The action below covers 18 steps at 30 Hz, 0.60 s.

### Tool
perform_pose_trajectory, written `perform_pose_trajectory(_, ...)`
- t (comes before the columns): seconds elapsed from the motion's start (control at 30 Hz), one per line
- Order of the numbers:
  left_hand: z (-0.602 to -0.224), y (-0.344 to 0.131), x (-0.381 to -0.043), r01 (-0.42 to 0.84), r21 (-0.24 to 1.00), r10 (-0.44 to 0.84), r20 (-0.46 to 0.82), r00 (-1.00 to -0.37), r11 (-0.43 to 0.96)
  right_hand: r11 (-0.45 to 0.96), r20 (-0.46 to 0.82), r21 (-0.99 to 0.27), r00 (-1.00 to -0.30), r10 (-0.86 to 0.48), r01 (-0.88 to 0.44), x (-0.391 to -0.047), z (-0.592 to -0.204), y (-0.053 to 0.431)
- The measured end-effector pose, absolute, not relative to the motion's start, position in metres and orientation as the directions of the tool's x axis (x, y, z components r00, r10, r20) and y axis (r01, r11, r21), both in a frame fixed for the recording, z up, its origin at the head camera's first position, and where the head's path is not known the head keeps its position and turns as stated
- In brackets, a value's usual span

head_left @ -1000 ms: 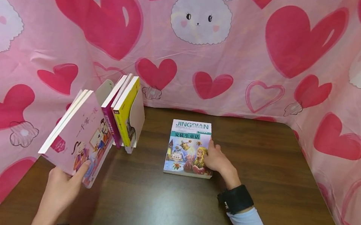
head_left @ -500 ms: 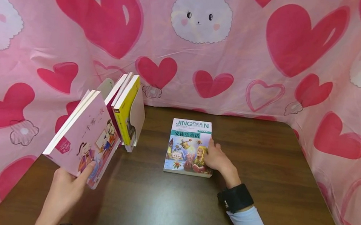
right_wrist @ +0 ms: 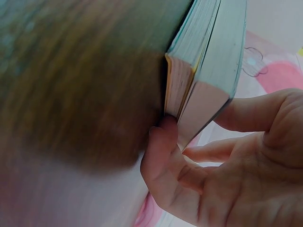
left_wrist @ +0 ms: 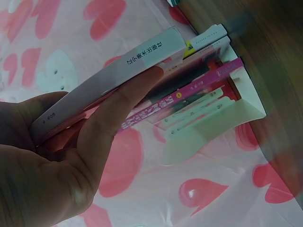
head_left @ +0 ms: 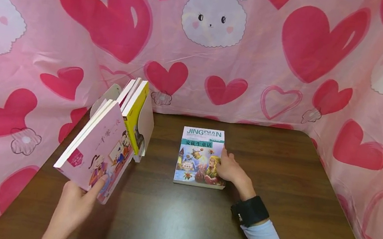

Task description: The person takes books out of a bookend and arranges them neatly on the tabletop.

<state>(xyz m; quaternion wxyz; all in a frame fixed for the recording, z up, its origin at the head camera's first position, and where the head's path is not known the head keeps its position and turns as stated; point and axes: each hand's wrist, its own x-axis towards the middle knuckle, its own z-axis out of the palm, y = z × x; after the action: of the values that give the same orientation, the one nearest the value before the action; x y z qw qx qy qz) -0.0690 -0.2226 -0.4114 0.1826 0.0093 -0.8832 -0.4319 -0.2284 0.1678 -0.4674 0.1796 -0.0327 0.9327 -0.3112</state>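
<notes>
From over the person's head, I see the left hand [head_left: 75,202] clamped on a pink book [head_left: 96,155], thumb across its cover, the book tilted in front of a pale holder [head_left: 146,125]. It stands in the way of that holder's near left part; a yellow book [head_left: 131,121] shows past its right edge. Well apart, a fairy-tale book [head_left: 195,156] lies face up on the worktop [head_left: 279,171], with the right hand [head_left: 233,169] at its right side and a black band [head_left: 251,211] on that wrist. Pink cloth [head_left: 214,60] with hearts and rabbits closes in around.

At the left wrist, thumb and fingers grip the pink book with its lettered spine turned this way. Beyond it I get what the head view hides: a purple spine [left_wrist: 203,83] slanting in the holder, and the holder's slotted side.

At the right wrist, fingers curl at the stack's corner, thumb against the upper book. Here a thinner book [right_wrist: 179,87] shows beneath the fairy-tale one, which from above covers it.
</notes>
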Motion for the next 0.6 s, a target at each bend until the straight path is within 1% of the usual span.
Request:
perform_pose_trajectory(0.3,-0.4118,-0.2191,-0.0679,0.156,0.775,-0.147,0.305,-0.941,0.612,0.805,-0.314,-0.591,-0.933,-0.175,0.047,-0.2281,-0.4694,0.1677)
perform_pose_trajectory(0.6,-0.4125,-0.2124,-0.0704,0.212,0.774,-0.096,0.331,-0.939,0.597,0.803,-0.309,-0.595,-0.933,-0.183,0.039,-0.2283,-0.4688,0.1683)
